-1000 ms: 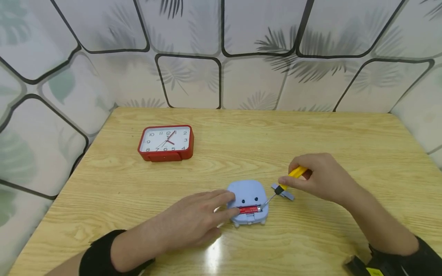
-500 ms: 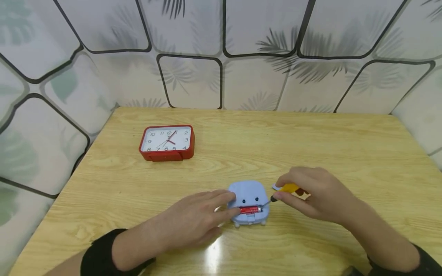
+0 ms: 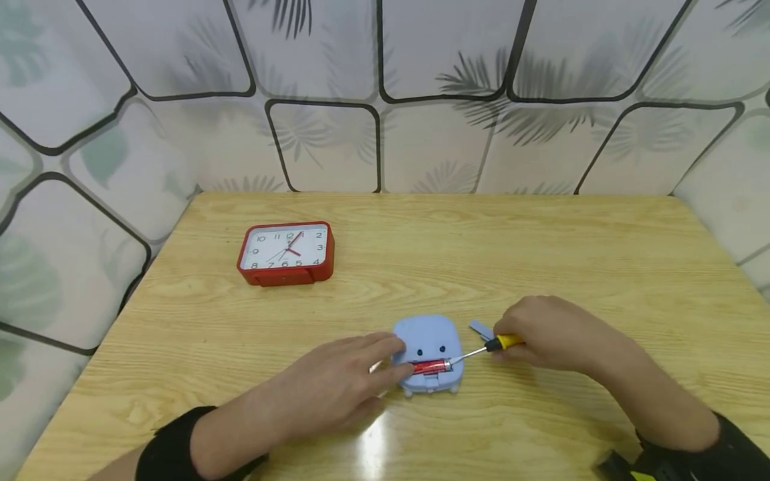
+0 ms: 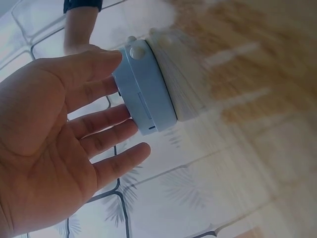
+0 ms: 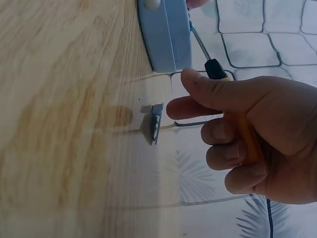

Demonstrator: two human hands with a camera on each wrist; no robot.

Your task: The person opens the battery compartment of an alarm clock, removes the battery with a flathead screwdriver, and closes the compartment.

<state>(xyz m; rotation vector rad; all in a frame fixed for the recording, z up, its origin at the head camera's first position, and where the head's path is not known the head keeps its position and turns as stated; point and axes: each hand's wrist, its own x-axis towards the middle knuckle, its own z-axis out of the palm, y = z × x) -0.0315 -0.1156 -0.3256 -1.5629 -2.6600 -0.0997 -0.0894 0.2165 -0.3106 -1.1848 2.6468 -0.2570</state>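
A light-blue, rounded-square device (image 3: 426, 332) with two dark dots lies on the table in the head view, its battery slot uncovered. In the slot is a red battery (image 3: 430, 367). My left hand (image 3: 337, 381) rests its extended fingertips on the device's left side and the battery's left end. My right hand (image 3: 556, 337) grips a yellow-and-black screwdriver (image 3: 504, 342), whose metal tip reaches the battery's right end. In the right wrist view, curled fingers wrap the screwdriver handle (image 5: 242, 134). The left wrist view shows the device's side (image 4: 143, 94) beside my fingers.
A small blue battery cover (image 3: 481, 329) lies right of the device, partly behind my right hand. A red alarm clock (image 3: 285, 254) lies face up at the back left of the wooden table (image 3: 511, 247). Patterned walls (image 3: 433, 140) border the table's back and sides.
My right hand first lowered, then turned, bringing the screwdriver to a flatter angle with its tip still at the battery's right end. The left hand stays in place on the device.
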